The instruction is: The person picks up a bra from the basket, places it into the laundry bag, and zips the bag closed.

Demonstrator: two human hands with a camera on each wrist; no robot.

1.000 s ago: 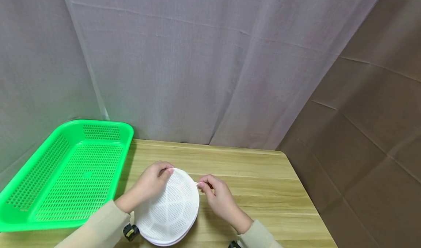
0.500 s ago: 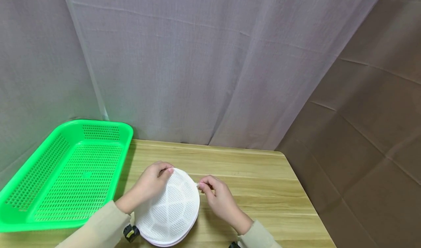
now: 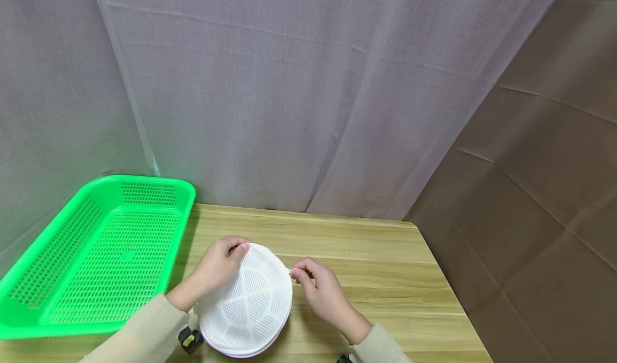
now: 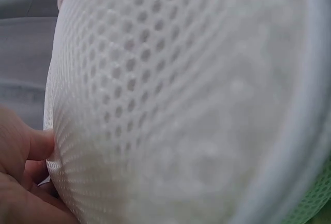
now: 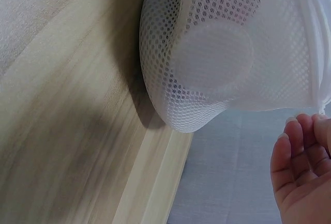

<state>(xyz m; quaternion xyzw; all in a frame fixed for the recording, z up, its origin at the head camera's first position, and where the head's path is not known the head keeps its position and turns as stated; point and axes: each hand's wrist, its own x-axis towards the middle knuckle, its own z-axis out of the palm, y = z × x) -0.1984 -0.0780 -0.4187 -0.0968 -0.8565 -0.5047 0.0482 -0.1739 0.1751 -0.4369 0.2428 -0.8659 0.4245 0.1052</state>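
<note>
A round white mesh laundry bag point(image 3: 248, 304) stands at the table's front, its flat circular face turned up. My left hand point(image 3: 218, 266) grips its upper left edge; the left wrist view has the thumb and fingers pinching the mesh side point(image 4: 119, 79). On the other side my right hand point(image 3: 320, 290) pinches a small white zipper pull point(image 3: 290, 271) at the bag's rim. Through the mesh in the right wrist view, a pale round shape point(image 5: 212, 56) shows. The right hand's other fingers point(image 5: 292, 151) are loosely curled below the zipper.
A large green plastic basket point(image 3: 185, 213) with slotted walls stands at the left of the wooden table point(image 3: 376, 245). Grey cloth point(image 3: 270, 111) hangs behind the table, and brown cloth point(image 3: 530, 191) closes off the right side. Each wrist wears a black device point(image 3: 190, 340).
My left hand has shifted slightly left, and the bag's top face has turned and tilted a little with it. The right hand keeps its pinch at nearly the same spot.
</note>
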